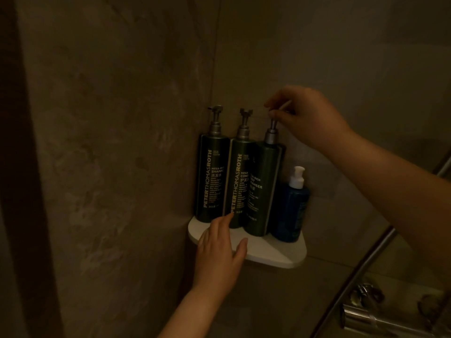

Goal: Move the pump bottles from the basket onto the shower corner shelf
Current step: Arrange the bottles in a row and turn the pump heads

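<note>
Dark green, three pump bottles stand upright side by side on the white corner shelf [275,254]: the shampoo bottle [211,178], the conditioner bottle [238,184] at its 3 o'clock, then the cleanser bottle [262,189]. The right hand [310,118] pinches the cleanser's pump head, while the left hand [220,250], fingers loose and spread, rests on the shelf's front edge near the conditioner's base. A blue bottle [291,206] with a white cap stands at 3 o'clock of the cleanser.

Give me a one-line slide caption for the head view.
Right hand pinches third dark pump bottle's pump on white corner shelf; left hand open near its base.
</note>
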`<action>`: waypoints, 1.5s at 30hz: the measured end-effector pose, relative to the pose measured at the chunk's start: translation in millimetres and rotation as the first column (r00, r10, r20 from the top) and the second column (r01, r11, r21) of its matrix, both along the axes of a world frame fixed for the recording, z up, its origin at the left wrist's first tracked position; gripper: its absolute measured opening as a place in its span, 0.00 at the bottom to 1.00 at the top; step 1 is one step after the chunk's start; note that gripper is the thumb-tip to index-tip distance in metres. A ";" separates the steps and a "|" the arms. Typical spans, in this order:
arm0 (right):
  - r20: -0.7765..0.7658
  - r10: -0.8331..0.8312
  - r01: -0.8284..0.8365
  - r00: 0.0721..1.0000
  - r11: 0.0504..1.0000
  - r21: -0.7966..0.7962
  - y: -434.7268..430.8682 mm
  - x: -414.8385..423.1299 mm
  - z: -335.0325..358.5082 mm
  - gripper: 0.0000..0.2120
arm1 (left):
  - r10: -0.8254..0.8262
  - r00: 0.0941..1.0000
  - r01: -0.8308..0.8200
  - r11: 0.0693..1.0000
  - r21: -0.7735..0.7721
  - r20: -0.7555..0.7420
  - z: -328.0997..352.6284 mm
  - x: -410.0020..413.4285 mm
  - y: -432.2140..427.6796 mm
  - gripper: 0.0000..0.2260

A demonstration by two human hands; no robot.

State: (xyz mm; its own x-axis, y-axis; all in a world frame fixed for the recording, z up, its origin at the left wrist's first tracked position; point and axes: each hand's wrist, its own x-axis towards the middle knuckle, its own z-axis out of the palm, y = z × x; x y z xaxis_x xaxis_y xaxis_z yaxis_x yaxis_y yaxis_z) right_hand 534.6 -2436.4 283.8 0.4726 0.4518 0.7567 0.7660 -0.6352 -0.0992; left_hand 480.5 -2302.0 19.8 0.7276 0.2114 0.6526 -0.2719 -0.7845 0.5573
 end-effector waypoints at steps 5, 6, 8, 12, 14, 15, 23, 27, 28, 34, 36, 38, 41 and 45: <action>-0.060 0.080 -0.078 0.995 0.996 0.036 -1.9 -4.9 1.7 0.10 | -0.005 1.000 0.006 1.000 0.012 -0.027 -0.9 0.4 0.8 0.29; -0.071 0.093 -0.090 0.993 0.995 0.042 -2.2 -5.8 2.4 0.10 | -0.007 0.999 0.007 1.000 0.010 -0.038 -0.8 0.6 0.8 0.30; -0.088 0.109 -0.105 0.990 0.993 0.044 -2.0 -8.8 3.7 0.11 | -0.015 0.998 0.015 1.000 -0.001 -0.060 0.1 0.7 1.1 0.32; -0.128 0.148 -0.142 0.981 0.988 0.053 0.1 -15.8 4.8 0.10 | -0.034 0.997 0.033 0.999 -0.015 -0.064 2.1 -1.4 1.6 0.36; -0.139 0.158 -0.153 0.978 0.987 0.047 -0.5 -20.0 5.9 0.10 | -0.038 0.998 0.037 0.999 -0.014 -0.049 2.4 -2.5 1.7 0.37; -0.149 0.162 -0.158 0.975 0.987 0.040 -1.2 -22.0 7.0 0.09 | -0.041 0.998 0.040 0.999 -0.013 -0.048 2.3 -3.1 1.8 0.37; -0.267 0.184 -0.170 0.946 0.983 0.075 -11.3 -23.7 21.3 0.09 | -0.049 0.995 0.053 0.998 0.037 -0.088 2.2 -3.4 2.8 0.37; -0.299 0.149 -0.157 0.942 0.988 -0.005 -17.8 -21.8 24.2 0.06 | -0.077 0.994 0.076 0.997 -0.019 -0.080 4.3 -3.0 2.4 0.34; -0.310 0.147 -0.162 0.939 0.987 -0.021 -19.0 -21.7 23.8 0.06 | -0.076 0.994 0.075 0.997 -0.017 -0.082 4.5 -3.1 2.0 0.34; -0.311 0.157 -0.170 0.938 0.985 -0.015 -20.9 -18.4 21.4 0.04 | -0.078 0.991 0.068 0.994 -0.090 -0.110 5.0 -2.1 1.2 0.35; -0.311 0.163 -0.170 0.936 0.985 0.004 -19.5 -17.3 21.2 0.03 | -0.073 0.992 0.062 0.993 -0.105 -0.107 5.2 -1.6 0.9 0.34; -0.299 0.153 -0.158 0.942 0.987 0.008 -18.9 -16.4 20.6 0.02 | -0.063 0.992 0.049 0.991 -0.125 -0.112 5.6 -1.5 0.4 0.34; -0.286 0.135 -0.137 0.949 0.991 0.014 -18.6 -15.9 20.2 0.03 | -0.048 0.991 0.028 0.987 -0.161 -0.122 8.1 -1.2 -1.9 0.36; -0.212 0.084 -0.091 0.974 0.996 -0.022 -15.3 -18.8 21.2 0.04 | -0.022 0.994 0.002 0.985 -0.171 -0.110 12.4 1.5 -5.3 0.36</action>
State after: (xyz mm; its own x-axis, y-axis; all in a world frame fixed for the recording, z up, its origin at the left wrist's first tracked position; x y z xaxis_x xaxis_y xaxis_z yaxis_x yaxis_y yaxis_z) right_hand 515.8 -2451.7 305.0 0.5773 0.5202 0.6294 0.7827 -0.5721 -0.2451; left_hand 481.9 -2307.3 32.2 0.7969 0.3035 0.5224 -0.2093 -0.6724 0.7100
